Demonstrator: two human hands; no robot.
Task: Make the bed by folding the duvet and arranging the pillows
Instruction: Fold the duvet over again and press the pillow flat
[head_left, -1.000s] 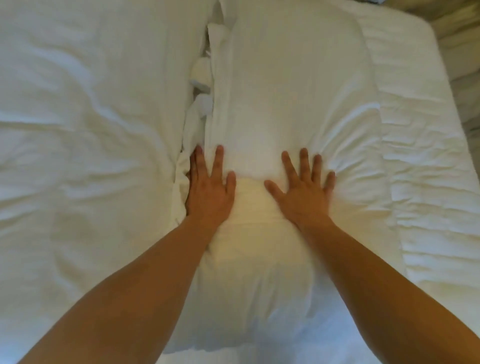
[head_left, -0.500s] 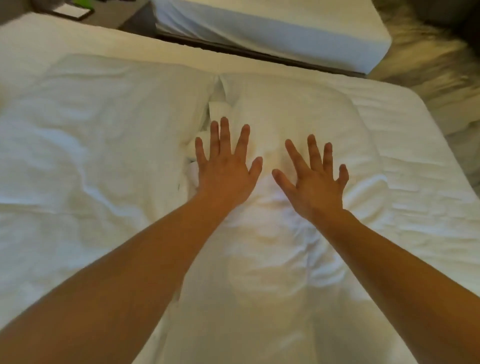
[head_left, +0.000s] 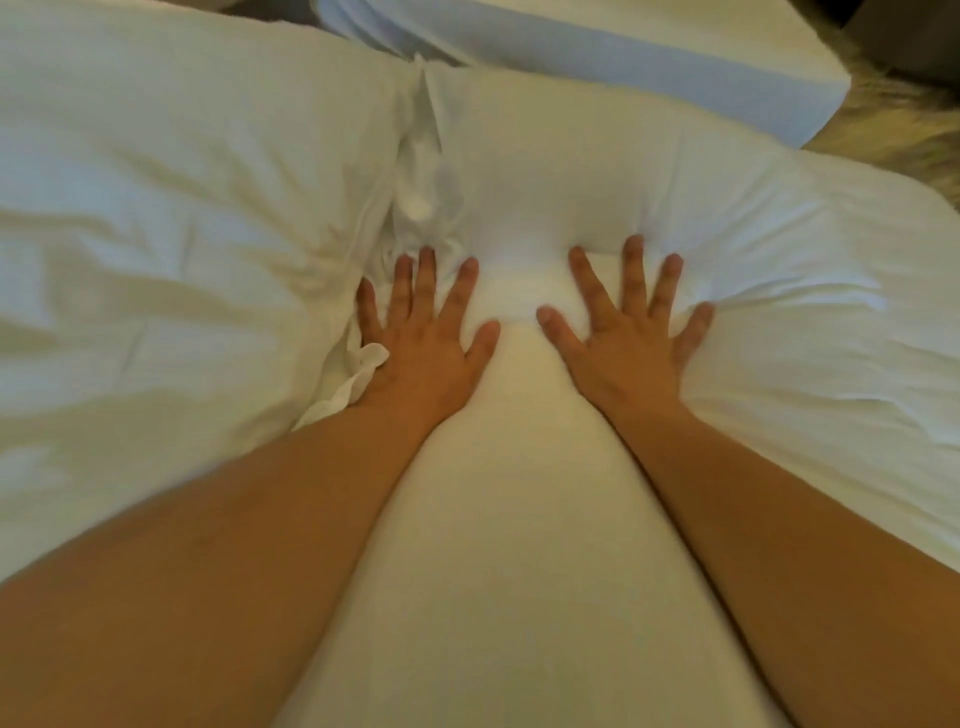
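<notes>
Two white pillows lie side by side on the bed. The right pillow (head_left: 561, 171) runs under both my hands and shows a dent where they press. My left hand (head_left: 423, 332) lies flat with fingers spread on its left edge, by the bunched open end of the pillowcase (head_left: 423, 197). My right hand (head_left: 628, 327) presses flat near the pillow's middle, fingers spread. The left pillow (head_left: 171, 197) touches it along the seam. Neither hand holds anything.
White bedding (head_left: 841, 332) spreads to the right of the pillow. A second bed with a white mattress (head_left: 649, 57) stands beyond the head of this one. A strip of patterned floor (head_left: 904, 130) shows at the top right.
Both hands were lifted above the pillow half a second ago; they have come back down and press into it. The view has moved closer to the pillows.
</notes>
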